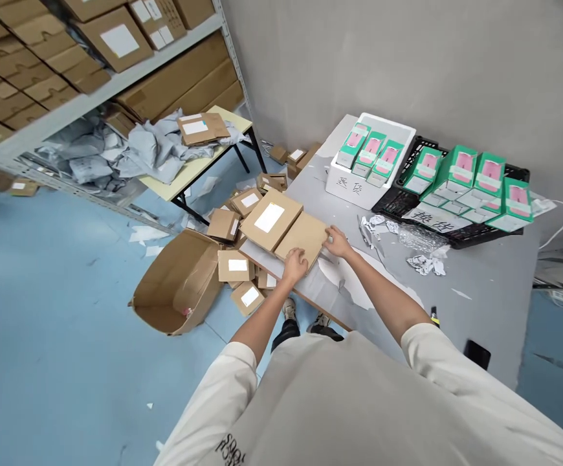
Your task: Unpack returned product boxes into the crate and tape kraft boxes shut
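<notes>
A flat brown cardboard box (305, 236), no label showing on its top, lies at the left edge of the grey table. My left hand (295, 264) grips its near edge with the fingers curled. At the box's right end, my right hand (336, 242) has its thumb and fingers closed on the corner. Right beside this box, on its left, is another cardboard box (266, 217) with a white label, partly over the table edge. Whether the held box is lifted slightly or resting, I cannot tell.
A white foam bin (354, 188) and a black crate (408, 208) hold green-and-pink boxes. Crumpled paper (427, 264), a cutter (435, 317) and a phone (477, 354) lie on the grey table (490, 291). Below left are labelled parcels (237, 265) and an open carton (169, 278).
</notes>
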The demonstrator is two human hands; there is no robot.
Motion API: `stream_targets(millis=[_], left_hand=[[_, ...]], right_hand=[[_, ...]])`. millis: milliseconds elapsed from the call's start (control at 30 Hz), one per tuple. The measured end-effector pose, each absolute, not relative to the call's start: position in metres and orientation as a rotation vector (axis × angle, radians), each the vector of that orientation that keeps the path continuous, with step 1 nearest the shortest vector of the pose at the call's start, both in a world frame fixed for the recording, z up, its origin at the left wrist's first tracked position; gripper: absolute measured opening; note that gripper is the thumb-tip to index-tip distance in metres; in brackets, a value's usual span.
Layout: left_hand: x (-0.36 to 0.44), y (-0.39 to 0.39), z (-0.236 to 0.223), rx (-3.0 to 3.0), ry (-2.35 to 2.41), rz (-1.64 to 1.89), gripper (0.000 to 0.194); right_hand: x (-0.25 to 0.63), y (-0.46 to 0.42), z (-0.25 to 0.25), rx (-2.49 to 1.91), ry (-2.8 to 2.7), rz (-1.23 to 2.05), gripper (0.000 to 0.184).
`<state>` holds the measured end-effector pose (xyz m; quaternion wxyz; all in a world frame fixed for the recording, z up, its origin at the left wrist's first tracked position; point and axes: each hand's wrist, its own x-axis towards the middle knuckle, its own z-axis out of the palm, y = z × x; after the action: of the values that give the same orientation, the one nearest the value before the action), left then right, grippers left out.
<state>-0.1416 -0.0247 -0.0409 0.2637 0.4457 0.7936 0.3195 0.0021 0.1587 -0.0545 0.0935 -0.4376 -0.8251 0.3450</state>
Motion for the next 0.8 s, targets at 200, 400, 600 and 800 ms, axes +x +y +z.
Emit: stream_targets(millis=[200,400,600,800], left_hand=[[-0.141,-0.026,-0.038,1.232,2.101,0.925,0.042],[-0.129,-0.012,-0.033,1.372,1.936,0.91,0.042],[-0.085,0.02,-0.035,1.592,1.674,0.87,0.041],[-0.024,0.044,-0.038,1.716,1.452,0.802,0.039]], right_hand=[[0.02,0.149,-0.055,-1.559,-2.346,1.016,0.066],[0.071,0.124,-0.053,-1.803,-2.181,0.929,0.061],[0.153,0.085,-0.044,-2.104,-1.894,0.756,0.051],[0.229,0.033,-0.033,-2.267,-1.558,0.747,0.038]])
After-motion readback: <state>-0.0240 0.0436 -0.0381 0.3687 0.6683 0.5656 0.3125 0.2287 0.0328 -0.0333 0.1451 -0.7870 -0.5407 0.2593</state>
